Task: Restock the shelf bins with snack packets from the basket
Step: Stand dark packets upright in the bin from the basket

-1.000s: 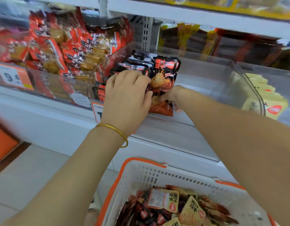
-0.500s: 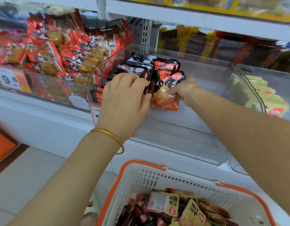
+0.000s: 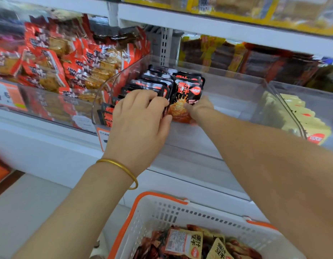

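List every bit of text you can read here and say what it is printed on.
"爆汁豆干": on the yellow packet in the basket.
"爆汁豆干": on the front black packet held by the right hand in the clear bin.
The price tag at left: digits too blurred.
The row of black packets gripped by the left hand: too blurred.
The red packets and pale yellow packets at right: unreadable.

Both arms extended; left hand (image 3: 141, 116) palm down, fingers (image 3: 143, 96) curled; right hand (image 3: 199, 108) apparently pinching.
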Demonstrator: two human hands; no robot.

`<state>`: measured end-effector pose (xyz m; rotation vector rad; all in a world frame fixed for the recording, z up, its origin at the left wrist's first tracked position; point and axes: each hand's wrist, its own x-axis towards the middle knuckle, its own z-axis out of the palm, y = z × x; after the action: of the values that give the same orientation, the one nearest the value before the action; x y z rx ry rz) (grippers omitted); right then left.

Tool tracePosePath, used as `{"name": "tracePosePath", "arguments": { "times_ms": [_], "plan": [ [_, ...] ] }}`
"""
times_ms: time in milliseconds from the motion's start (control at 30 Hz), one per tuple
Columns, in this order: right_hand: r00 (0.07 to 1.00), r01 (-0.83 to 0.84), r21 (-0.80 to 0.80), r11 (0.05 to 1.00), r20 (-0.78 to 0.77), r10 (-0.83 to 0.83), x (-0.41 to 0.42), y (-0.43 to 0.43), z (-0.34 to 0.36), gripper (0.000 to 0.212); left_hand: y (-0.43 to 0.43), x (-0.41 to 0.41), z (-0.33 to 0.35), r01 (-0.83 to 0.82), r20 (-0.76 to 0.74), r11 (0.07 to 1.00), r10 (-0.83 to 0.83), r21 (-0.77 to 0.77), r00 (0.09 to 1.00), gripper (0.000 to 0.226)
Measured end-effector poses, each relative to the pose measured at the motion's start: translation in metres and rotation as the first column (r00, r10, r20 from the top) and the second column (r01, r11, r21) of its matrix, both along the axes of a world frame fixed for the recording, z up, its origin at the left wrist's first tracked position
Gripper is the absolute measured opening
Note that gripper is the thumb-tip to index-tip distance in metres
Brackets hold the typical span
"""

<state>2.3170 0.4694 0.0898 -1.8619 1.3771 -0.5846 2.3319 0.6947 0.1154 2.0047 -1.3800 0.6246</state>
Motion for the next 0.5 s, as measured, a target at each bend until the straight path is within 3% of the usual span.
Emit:
{"name": "tracePosePath", "arguments": {
  "times_ms": [167,333,500],
  "plan": [
    [0.992,0.053,-0.009,0.999,0.114,-0.051,0.005,0.001,-0.007,0.054,0.0,0.0,0.0,0.003,-0.007,1.0,-0.003,-0.003,1.0,0.039],
    [0.997,0.051,0.07,0.996,0.049,-0.054,0.013,0.002,-0.004,0.071,-0.001,-0.001,0.0,-0.006,-0.004,1.0,0.006,0.01,1.0,0.038],
    [0.997,0.062,0.046,0.997,0.041,-0.064,0.019,0.002,-0.009,0.069,-0.001,-0.001,0.001,-0.011,0.001,1.0,0.011,0.015,1.0,0.039]
  ]
}}
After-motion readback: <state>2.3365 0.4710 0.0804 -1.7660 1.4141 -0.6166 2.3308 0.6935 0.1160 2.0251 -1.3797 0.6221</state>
